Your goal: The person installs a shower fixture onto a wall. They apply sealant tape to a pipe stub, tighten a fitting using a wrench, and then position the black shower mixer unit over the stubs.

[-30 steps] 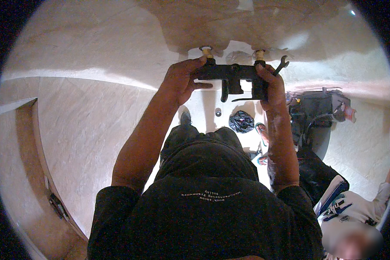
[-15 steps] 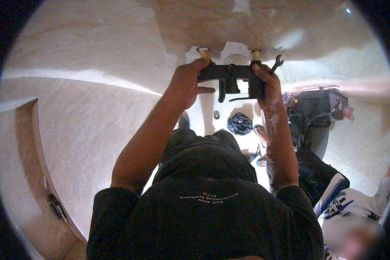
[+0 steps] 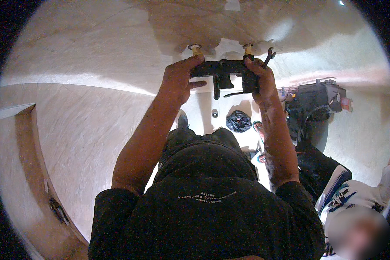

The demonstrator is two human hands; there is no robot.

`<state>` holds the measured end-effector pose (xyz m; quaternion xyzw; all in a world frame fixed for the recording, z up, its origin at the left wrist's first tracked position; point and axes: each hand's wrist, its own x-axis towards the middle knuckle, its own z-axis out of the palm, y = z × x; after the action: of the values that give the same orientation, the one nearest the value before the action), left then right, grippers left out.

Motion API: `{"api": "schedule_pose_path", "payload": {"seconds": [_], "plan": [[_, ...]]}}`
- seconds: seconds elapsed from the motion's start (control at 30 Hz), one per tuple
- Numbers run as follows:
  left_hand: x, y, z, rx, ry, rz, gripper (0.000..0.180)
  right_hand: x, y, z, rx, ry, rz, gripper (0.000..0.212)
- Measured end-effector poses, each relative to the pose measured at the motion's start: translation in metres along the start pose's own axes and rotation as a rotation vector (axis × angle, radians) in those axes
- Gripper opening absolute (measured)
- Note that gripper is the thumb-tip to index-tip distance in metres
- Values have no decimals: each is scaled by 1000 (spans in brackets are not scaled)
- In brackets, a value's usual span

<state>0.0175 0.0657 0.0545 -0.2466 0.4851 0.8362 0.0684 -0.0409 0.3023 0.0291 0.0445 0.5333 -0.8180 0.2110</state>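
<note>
A black wall-mounted mixer tap (image 3: 224, 67) with a spout and levers hangs level in front of the wall, held between my hands. My left hand (image 3: 179, 78) grips its left end, one finger stretched out beneath. My right hand (image 3: 264, 81) is closed round its right end, thumb on top. An open-ended spanner (image 3: 269, 56) sticks up beside that hand, apparently held in it too; its handle is hidden. Behind the tap, a left brass fitting (image 3: 196, 50) and a right brass fitting (image 3: 248, 49) project from the wall. Whether the tap's ends touch them is hard to tell.
A black plastic bag (image 3: 239, 121) lies on the floor below, near a round drain (image 3: 215, 113). At the right stands a dark bag or case (image 3: 318, 102), with another person (image 3: 355, 197) close by. A recessed ledge (image 3: 52, 173) with a dark item runs along the left.
The tap, both hands and the wall fittings appear slightly further left and higher, as the view has shifted. The gap seen through the tap has narrowed. Both hands keep their hold.
</note>
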Motion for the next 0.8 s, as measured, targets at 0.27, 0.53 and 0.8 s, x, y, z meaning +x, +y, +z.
{"api": "schedule_pose_path", "payload": {"seconds": [0.27, 0.53, 0.8], "plan": [[-2, 5, 4, -87, -6, -69, 35, -2, -3, 5, -51, 38, 14, 25], [-1, 4, 11, -55, -23, -38, 35, 0, 3, 2, 47, -18, 8, 23], [-6, -7, 15, -48, 24, -17, 36, -13, -3, 15, -7, 92, 66, 24]]}}
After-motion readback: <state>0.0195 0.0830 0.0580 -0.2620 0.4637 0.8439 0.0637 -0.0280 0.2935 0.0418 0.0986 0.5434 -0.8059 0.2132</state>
